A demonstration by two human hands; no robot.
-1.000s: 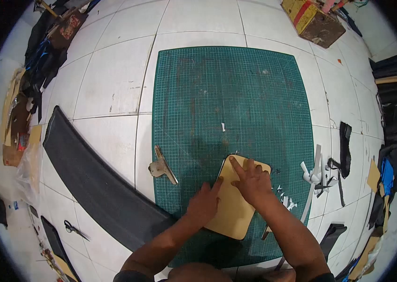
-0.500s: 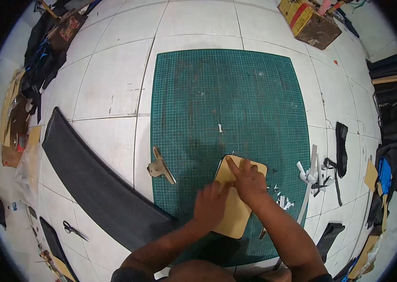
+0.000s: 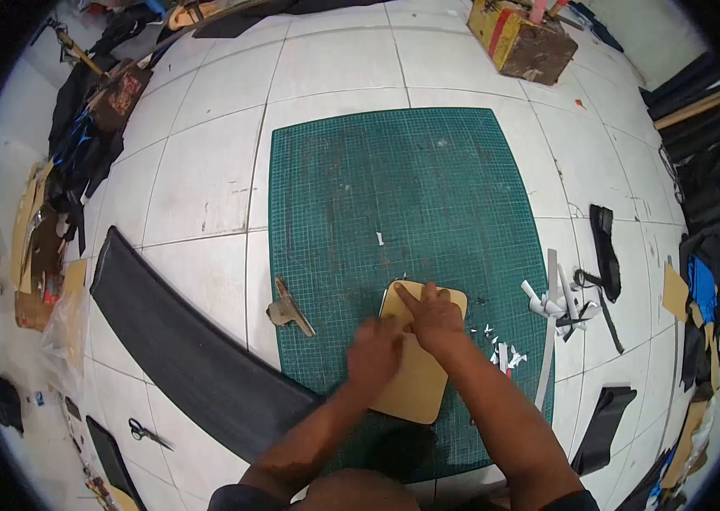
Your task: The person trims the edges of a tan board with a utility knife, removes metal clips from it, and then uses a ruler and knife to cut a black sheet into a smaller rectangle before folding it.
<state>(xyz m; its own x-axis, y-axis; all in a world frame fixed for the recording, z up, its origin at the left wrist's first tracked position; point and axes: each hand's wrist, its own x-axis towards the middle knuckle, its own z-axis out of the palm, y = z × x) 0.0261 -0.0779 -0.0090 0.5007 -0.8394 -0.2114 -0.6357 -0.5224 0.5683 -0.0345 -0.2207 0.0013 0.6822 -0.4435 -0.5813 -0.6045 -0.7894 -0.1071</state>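
Observation:
A tan rectangular board (image 3: 415,383) with rounded corners lies on the green cutting mat (image 3: 385,183), and a dark edge shows beneath it. My right hand (image 3: 435,319) presses down on its upper part with the fingers stretched out and apart. At the board's left edge is my left hand (image 3: 374,351), smeared by motion. Whether it holds anything cannot be made out. To the left, a metal clip (image 3: 290,308) rests across the mat's edge.
A long black curved panel (image 3: 198,332) overlaps the mat's lower left. Scissors (image 3: 149,433) lie on the tiles. White scraps (image 3: 506,353) and paper strips (image 3: 560,302) are at the right, near a black strap (image 3: 604,243). A yellow-and-brown box (image 3: 522,43) stands behind.
The camera view has tilted and shifted, so the mat appears lower and further left. My right hand remains on the board; my left hand is still blurred at its left edge.

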